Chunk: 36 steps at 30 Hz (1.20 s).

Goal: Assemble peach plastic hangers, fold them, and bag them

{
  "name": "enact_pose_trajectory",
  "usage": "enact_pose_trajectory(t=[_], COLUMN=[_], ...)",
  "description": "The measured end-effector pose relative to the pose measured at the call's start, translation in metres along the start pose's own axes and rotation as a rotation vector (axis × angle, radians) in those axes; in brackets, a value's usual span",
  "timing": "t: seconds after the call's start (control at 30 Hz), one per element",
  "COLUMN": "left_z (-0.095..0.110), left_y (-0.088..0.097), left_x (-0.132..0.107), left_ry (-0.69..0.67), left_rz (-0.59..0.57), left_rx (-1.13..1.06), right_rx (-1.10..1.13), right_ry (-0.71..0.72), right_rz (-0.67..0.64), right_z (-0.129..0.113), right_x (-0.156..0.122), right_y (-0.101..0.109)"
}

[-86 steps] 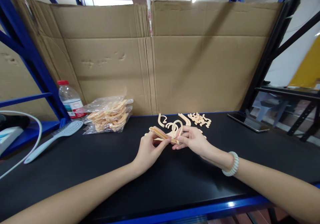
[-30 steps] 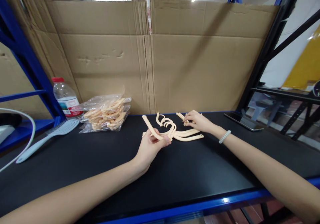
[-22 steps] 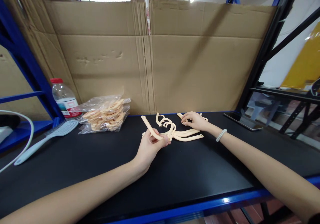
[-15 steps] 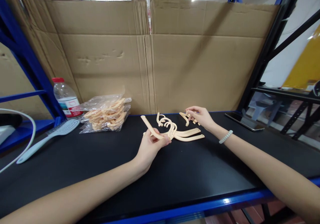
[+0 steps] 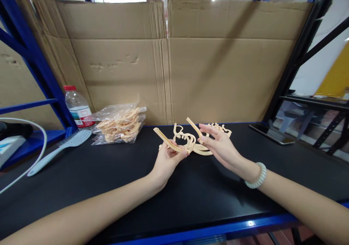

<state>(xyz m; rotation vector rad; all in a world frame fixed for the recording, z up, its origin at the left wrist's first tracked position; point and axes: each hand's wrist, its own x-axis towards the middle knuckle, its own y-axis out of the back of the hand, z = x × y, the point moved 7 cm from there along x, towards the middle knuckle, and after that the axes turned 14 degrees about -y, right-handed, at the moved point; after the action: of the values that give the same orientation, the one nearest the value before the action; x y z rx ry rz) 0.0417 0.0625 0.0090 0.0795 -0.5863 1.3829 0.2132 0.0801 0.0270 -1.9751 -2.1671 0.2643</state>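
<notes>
My left hand (image 5: 167, 162) is closed on a long, slightly curved beige strip (image 5: 164, 137), its free end pointing up and to the left. Between the fingers of my right hand (image 5: 224, 148) is a second beige strip (image 5: 193, 127), also tilted up to the left. The two strips' lower ends are near each other. Several curved, rib-like beige pieces (image 5: 201, 151) show just behind my hands, partly hidden by them; whether they join the left strip I cannot tell. Small beige pieces (image 5: 225, 130) lie behind my right hand.
To the left stand clear bags of beige pieces (image 5: 120, 126), a red-capped bottle (image 5: 79, 110) and a pale blue hairbrush (image 5: 61, 148). A phone (image 5: 271, 134) lies at the right. Cardboard (image 5: 234, 63) walls off the back of the black tabletop (image 5: 136, 208).
My right hand has come left and nearer from the small pieces at the back, now with a strip in its fingers. My left hand has turned its strip slightly.
</notes>
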Motion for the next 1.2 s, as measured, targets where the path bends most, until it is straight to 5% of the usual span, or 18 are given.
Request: enact_pose_trajectory(t=[0.27,0.7,1.2], left_z=[0.004,0.006,0.004], left_y=[-0.004,-0.007,0.002], left_x=[-0.002,-0.002,-0.002], left_ry=[0.0,-0.021,-0.026], left_rz=[-0.025,-0.04,0.021], left_rx=[0.025,0.002,0.032], right_rx=[-0.089,-0.203,-0.331], right_ry=[-0.083,0.006,0.128], right_rz=[-0.174,-0.267,-0.192], right_z=[0.014,0.006,0.006], right_x=[-0.001,-0.011,-0.018], right_y=[-0.015,-0.033,-0.03])
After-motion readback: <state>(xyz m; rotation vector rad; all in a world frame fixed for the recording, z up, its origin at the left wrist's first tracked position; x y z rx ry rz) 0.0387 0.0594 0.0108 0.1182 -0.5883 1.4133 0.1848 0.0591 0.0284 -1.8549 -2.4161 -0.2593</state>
